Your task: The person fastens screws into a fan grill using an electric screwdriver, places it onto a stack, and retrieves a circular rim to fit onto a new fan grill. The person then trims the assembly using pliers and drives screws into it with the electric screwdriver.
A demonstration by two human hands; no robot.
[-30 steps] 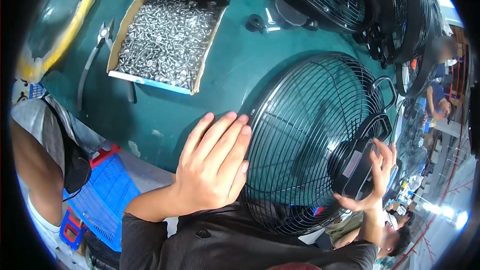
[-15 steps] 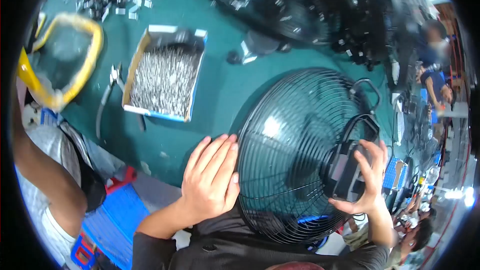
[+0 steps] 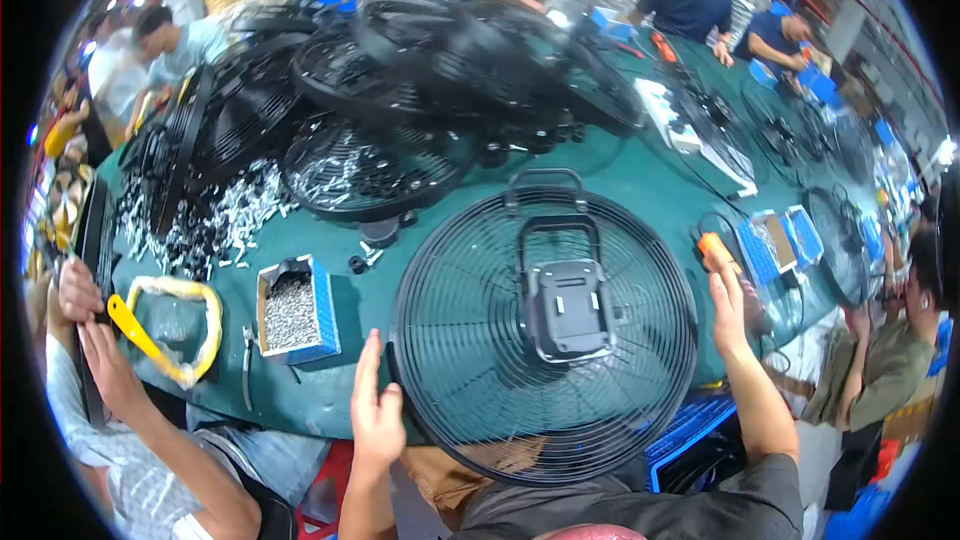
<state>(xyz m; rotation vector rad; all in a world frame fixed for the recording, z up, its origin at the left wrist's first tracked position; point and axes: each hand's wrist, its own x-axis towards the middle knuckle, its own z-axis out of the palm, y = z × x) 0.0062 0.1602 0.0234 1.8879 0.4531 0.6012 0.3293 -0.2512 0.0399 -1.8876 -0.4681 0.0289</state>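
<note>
A black fan (image 3: 640,380) with a round wire guard lies in front of me at the table's near edge, its motor housing (image 3: 568,310) facing up. A carrying handle (image 3: 546,187) stands out at its far rim. To the left of the guard is my left hand (image 3: 378,420), held on edge with straight fingers and nothing in it. My right hand (image 3: 730,310) is raised beside the right rim, fingers stretched upward. Its fingertips overlap an orange-handled tool (image 3: 716,248) in this view.
Left of the fan are a box of small metal parts (image 3: 325,315), pliers (image 3: 248,365) and a yellow ring-shaped piece (image 3: 212,340). Black fan guards (image 3: 380,165) pile up at the back beside scattered metal pieces (image 3: 235,215). A co-worker's hands (image 3: 90,315) are at far left; other people sit around.
My right hand has let go of the motor housing and moved off to the guard's right. The fan now lies flatter, housing up. My head view has turned and lifted toward the table's far side.
</note>
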